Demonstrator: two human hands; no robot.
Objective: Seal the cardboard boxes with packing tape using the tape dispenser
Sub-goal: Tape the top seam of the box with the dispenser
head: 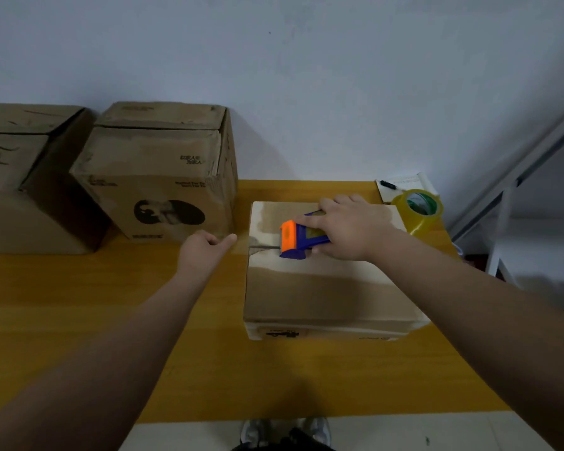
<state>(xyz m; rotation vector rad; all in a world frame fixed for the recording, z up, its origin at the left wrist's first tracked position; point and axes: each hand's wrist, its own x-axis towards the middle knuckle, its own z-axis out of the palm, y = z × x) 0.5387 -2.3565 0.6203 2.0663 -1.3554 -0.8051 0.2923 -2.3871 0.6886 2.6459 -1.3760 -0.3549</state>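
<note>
Dispenser (302, 238) gripped by right hand (349, 229) on box (323, 294); left hand (202, 250) curled, hold unclear; print (282, 334) illegible.

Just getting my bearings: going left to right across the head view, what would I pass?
Pen-marked box → printed box → left hand → tape dispenser → right hand → yellow tape roll.

Leftmost box (13, 177) (partly off-frame)
</note>
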